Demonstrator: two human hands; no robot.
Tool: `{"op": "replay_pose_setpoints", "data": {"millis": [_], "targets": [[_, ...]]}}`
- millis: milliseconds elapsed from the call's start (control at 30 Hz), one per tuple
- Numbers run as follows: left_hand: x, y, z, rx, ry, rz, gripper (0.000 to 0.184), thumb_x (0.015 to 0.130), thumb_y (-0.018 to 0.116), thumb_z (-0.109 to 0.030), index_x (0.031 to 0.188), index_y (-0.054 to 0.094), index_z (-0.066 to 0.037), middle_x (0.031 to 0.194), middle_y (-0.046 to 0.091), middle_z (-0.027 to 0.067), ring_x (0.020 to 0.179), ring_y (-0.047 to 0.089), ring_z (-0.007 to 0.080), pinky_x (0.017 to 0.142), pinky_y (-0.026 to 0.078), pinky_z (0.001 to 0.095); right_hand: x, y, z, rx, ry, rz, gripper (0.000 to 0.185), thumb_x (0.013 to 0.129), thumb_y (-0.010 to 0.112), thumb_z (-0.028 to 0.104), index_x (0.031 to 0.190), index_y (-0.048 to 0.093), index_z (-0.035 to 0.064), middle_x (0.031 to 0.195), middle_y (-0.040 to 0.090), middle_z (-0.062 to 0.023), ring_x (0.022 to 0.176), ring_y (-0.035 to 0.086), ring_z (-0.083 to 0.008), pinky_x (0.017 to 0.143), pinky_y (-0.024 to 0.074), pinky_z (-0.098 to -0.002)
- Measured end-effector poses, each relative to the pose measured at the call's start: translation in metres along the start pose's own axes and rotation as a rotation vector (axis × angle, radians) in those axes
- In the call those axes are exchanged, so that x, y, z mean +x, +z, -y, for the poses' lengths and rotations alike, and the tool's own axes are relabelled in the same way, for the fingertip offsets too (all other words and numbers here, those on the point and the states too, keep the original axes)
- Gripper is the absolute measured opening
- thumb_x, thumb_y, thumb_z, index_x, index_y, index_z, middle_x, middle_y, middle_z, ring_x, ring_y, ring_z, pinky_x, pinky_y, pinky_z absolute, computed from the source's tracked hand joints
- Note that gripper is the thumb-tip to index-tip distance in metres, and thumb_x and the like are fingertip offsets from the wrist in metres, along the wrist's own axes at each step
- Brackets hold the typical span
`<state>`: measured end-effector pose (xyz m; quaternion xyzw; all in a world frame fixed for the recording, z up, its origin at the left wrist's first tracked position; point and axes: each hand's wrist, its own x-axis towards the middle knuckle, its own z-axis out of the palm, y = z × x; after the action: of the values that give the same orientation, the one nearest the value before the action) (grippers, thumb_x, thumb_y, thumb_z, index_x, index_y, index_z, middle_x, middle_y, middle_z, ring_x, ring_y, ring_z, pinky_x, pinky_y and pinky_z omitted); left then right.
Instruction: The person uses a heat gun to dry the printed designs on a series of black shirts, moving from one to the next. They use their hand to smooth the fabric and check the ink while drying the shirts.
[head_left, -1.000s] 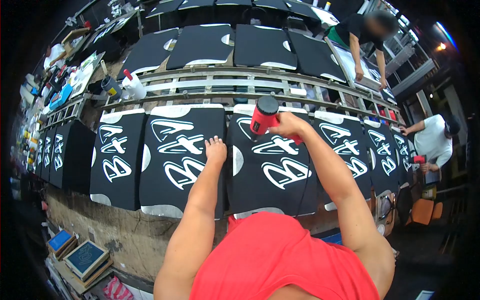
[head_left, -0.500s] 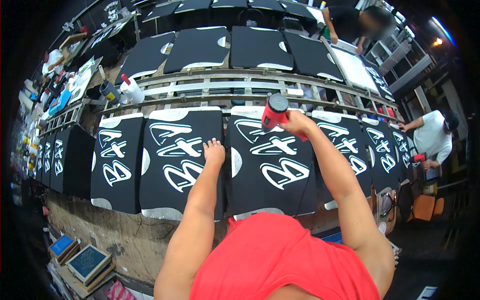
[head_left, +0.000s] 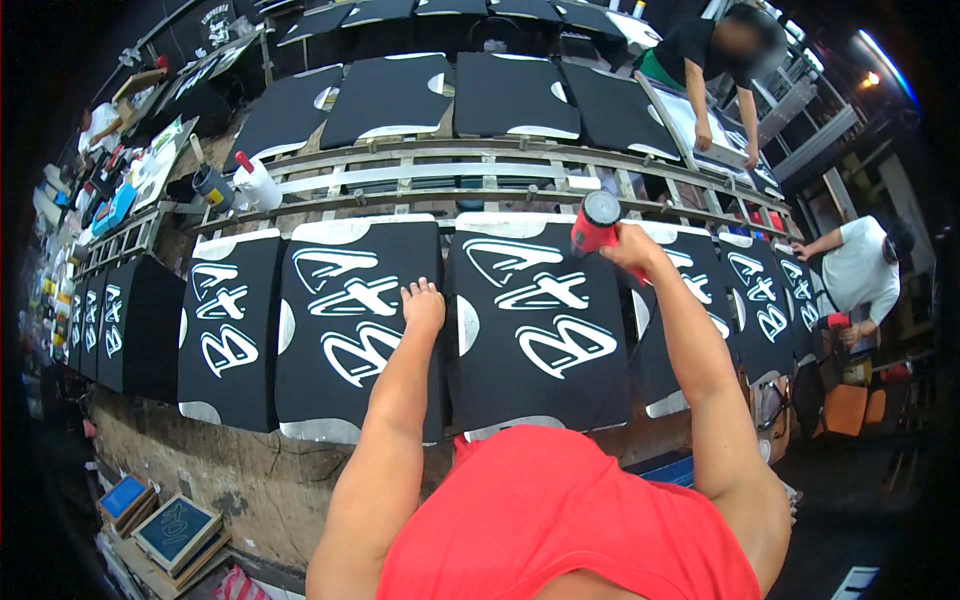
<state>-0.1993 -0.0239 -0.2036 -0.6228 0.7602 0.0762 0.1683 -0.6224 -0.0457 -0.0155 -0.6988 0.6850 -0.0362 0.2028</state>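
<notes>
My right hand (head_left: 632,250) grips a red heat gun (head_left: 596,226) with a grey round back end. The gun is held above the right part of a black printed fabric panel (head_left: 490,370), which bears white outlined letters. My left hand (head_left: 423,301) rests with fingers spread on the right side of the neighbouring black panel (head_left: 310,390), beside its white lettering. Both panels lie on boards whose silvery edges show at top, side and bottom.
More printed black panels (head_left: 232,385) stand left and right in the row. Behind runs a metal rail frame (head_left: 400,170) with two containers (head_left: 258,185). A co-worker in black (head_left: 700,60) handles a screen frame; another in white (head_left: 866,265) holds a red heat gun. Framed screens (head_left: 176,532) lie low left.
My right hand has moved the heat gun to the right, off the lettering's top middle. The left hand stays put. The co-worker in black has shifted, arms now over the screen frame.
</notes>
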Motion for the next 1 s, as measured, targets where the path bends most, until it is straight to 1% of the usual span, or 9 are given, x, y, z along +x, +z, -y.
{"op": "replay_pose_setpoints", "data": {"millis": [67, 267, 300, 333, 400, 433, 567, 667, 1000], "targets": [[0.001, 0.002, 0.000, -0.007, -0.002, -0.001, 0.051, 0.109, 0.031, -0.025, 0.154, 0.044, -0.003, 0.164, 0.037, 0.0139, 0.150, 0.037, 0.0348, 0.123, 0.025, 0.0556, 0.000, -0.002, -0.001, 0.070, 0.132, 0.068, 0.053, 0.080, 0.078, 0.032, 0.122, 0.067, 0.0011, 0.107, 0.073, -0.0244, 0.101, 0.071, -0.0382, 0.091, 0.0557, -0.0430], [0.001, 0.005, 0.001, -0.005, -0.003, -0.015, 0.052, 0.109, 0.030, -0.026, 0.153, 0.044, -0.003, 0.164, 0.037, 0.0135, 0.149, 0.038, 0.0346, 0.122, 0.025, 0.0558, -0.013, -0.010, 0.039, 0.089, 0.057, 0.072, 0.053, 0.079, 0.078, 0.032, 0.121, 0.067, 0.0012, 0.105, 0.074, -0.0232, 0.100, 0.072, -0.0361, 0.091, 0.0556, -0.0418], [0.001, 0.005, 0.000, 0.005, -0.002, -0.017, 0.052, 0.109, 0.030, -0.026, 0.153, 0.044, -0.003, 0.164, 0.037, 0.0132, 0.149, 0.038, 0.0345, 0.122, 0.025, 0.0558, -0.018, -0.018, 0.058, 0.195, 0.182, 0.177, 0.051, 0.079, 0.077, 0.030, 0.120, 0.068, 0.0014, 0.105, 0.074, -0.0219, 0.100, 0.072, -0.0346, 0.091, 0.0552, -0.0409], [0.002, 0.004, 0.000, 0.005, -0.003, -0.017, 0.052, 0.109, 0.030, -0.026, 0.153, 0.044, -0.003, 0.164, 0.037, 0.0132, 0.149, 0.038, 0.0345, 0.122, 0.025, 0.0558, -0.016, -0.016, 0.063, 0.195, 0.182, 0.177, 0.051, 0.079, 0.077, 0.030, 0.120, 0.068, 0.0014, 0.105, 0.074, -0.0219, 0.100, 0.072, -0.0346, 0.091, 0.0552, -0.0409], [0.001, 0.003, 0.001, -0.021, -0.012, -0.002, 0.052, 0.109, 0.030, -0.027, 0.154, 0.044, -0.004, 0.165, 0.035, 0.0123, 0.150, 0.036, 0.0338, 0.123, 0.025, 0.0557, -0.009, -0.007, 0.066, 0.149, 0.051, 0.108, 0.050, 0.078, 0.078, 0.029, 0.119, 0.068, 0.0015, 0.103, 0.075, -0.0211, 0.097, 0.072, -0.0328, 0.090, 0.0555, -0.0400], [0.001, 0.002, 0.000, -0.023, -0.015, -0.002, 0.052, 0.109, 0.030, -0.027, 0.154, 0.044, -0.004, 0.165, 0.035, 0.0123, 0.150, 0.036, 0.0338, 0.123, 0.025, 0.0557, 0.001, 0.005, 0.058, 0.068, -0.115, 0.019, 0.055, 0.079, 0.078, 0.035, 0.119, 0.067, 0.0002, 0.093, 0.074, -0.0214, 0.086, 0.073, -0.0336, 0.081, 0.0569, -0.0402], [-0.002, -0.003, 0.000, -0.034, -0.027, 0.037, 0.053, 0.110, 0.028, -0.028, 0.156, 0.041, -0.006, 0.166, 0.033, 0.0116, 0.152, 0.033, 0.0329, 0.123, 0.023, 0.0551, 0.008, 0.002, 0.085, 0.121, -0.044, 0.167, 0.054, 0.078, 0.078, 0.036, 0.120, 0.068, 0.0021, 0.098, 0.074, -0.0214, 0.092, 0.072, -0.0333, 0.085, 0.0557, -0.0405], [-0.002, -0.004, 0.000, -0.037, -0.026, 0.046, 0.053, 0.110, 0.027, -0.028, 0.157, 0.040, -0.006, 0.167, 0.032, 0.0113, 0.153, 0.032, 0.0327, 0.124, 0.023, 0.0547, 0.022, 0.023, 0.089, 0.128, -0.157, 0.085, 0.049, 0.079, 0.078, 0.033, 0.115, 0.069, 0.0014, 0.098, 0.075, -0.0210, 0.093, 0.073, -0.0332, 0.087, 0.0562, -0.0397], [0.000, 0.001, 0.000, -0.013, -0.025, 0.014, 0.052, 0.109, 0.028, -0.027, 0.155, 0.042, -0.005, 0.166, 0.034, 0.0123, 0.152, 0.034, 0.0336, 0.123, 0.024, 0.0554, 0.030, 0.041, 0.114, 0.163, -0.182, 0.120, 0.050, 0.080, 0.079, 0.029, 0.120, 0.068, 0.0012, 0.100, 0.074, -0.0186, 0.091, 0.071, -0.0289, 0.087, 0.0547, -0.0387]]}}
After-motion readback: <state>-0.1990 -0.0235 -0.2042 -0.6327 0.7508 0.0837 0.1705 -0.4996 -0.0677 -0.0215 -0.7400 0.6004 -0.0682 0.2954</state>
